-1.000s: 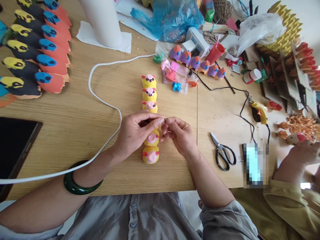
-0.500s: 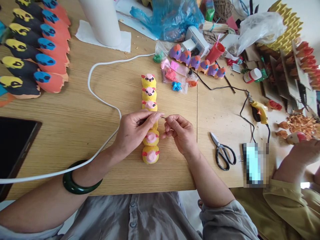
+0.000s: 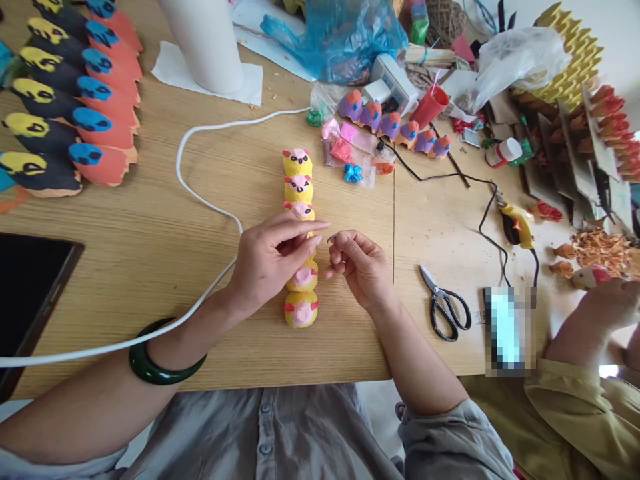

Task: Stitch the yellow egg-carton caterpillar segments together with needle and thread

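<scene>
The left hand (image 3: 267,268), thumb and forefinger parted, hangs over the middle of the row of yellow figures (image 3: 302,311) and hides part of it; its folded fingers are hard to see. Just right of the row, the right hand (image 3: 367,270) pinches a thin, curved dark strip (image 3: 329,238). A light pinch probably suits so small a piece, since squeezing could flatten it.

The wood-grained counter (image 3: 210,167) carries, from the left, a dark tablet (image 3: 35,293), black and orange figures (image 3: 107,168), a white cable (image 3: 225,124), colourful packets (image 3: 343,149) and scissors (image 3: 439,292). Far right, beyond them, are a co-worker's hand (image 3: 607,307) and stacked cardboard (image 3: 559,143) before a pale wall (image 3: 623,43).
</scene>
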Demonstrator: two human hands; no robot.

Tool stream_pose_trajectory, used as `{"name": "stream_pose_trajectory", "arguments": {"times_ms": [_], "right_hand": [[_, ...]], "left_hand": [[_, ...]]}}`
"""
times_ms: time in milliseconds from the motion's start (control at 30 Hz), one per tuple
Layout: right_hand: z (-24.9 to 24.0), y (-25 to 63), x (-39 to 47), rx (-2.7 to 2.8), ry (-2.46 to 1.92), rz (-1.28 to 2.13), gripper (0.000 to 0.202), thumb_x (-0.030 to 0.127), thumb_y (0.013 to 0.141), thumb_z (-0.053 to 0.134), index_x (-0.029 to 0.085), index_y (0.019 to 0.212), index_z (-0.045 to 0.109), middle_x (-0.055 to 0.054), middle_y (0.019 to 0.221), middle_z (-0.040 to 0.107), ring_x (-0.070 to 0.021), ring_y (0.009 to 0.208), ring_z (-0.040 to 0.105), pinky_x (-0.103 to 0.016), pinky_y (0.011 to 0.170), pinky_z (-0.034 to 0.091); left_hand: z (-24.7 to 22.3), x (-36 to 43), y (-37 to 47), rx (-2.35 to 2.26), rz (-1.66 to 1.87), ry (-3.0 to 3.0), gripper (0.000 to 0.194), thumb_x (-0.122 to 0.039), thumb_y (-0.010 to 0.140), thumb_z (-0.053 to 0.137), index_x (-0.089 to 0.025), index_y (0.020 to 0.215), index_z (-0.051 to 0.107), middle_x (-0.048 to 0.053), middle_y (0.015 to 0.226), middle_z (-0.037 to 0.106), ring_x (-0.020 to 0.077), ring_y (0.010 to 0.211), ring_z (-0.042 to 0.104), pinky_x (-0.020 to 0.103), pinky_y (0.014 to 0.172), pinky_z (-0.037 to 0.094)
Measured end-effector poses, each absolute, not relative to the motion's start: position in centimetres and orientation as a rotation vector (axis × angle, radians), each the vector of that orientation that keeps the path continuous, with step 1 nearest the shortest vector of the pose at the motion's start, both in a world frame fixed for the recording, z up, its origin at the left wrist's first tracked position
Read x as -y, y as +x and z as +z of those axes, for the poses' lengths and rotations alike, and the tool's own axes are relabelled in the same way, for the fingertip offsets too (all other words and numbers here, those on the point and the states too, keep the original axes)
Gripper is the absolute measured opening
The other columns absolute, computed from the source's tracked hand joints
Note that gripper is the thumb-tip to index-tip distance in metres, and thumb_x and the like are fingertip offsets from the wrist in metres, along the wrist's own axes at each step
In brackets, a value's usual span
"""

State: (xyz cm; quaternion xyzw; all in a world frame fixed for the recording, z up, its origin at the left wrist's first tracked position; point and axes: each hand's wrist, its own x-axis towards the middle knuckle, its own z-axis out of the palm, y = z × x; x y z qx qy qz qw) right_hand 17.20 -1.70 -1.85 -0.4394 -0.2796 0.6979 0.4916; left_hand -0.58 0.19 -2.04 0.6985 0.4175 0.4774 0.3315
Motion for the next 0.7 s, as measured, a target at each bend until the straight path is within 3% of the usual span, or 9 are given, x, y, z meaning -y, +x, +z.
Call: {"name": "stream_pose_trajectory", "arguments": {"times_ms": [500,700], "right_hand": [[-2.28,17.20,1.74,0.706,-1.035,1.717,0.034,0.047,0.076,0.092,0.019,0.079,0.072,0.006,0.064,0.065,-0.0075,0.055,0.057,-0.023,0.056,0.063],[-2.10,17.16,1.93,0.754,-1.068,1.675,0.031,0.050,0.084,0.085,0.021,0.089,0.075,0.006,0.065,0.065,-0.0086,0.055,0.059,-0.022,0.053,0.059]], "left_hand": [[-2.12,-0.21,-0.81,-1.012,1.303,2.096,0.016,-0.015,0.095,0.074,-0.022,0.107,0.084,-0.001,0.083,0.071,0.0081,0.066,0.062,0.021,0.062,0.047],[-1.80,-0.16,-0.69,-1.105,1.262,1.941,0.013,-0.017,0.096,0.072,-0.022,0.101,0.083,-0.002,0.081,0.070,0.0082,0.066,0.060,0.021,0.060,0.046]]}}
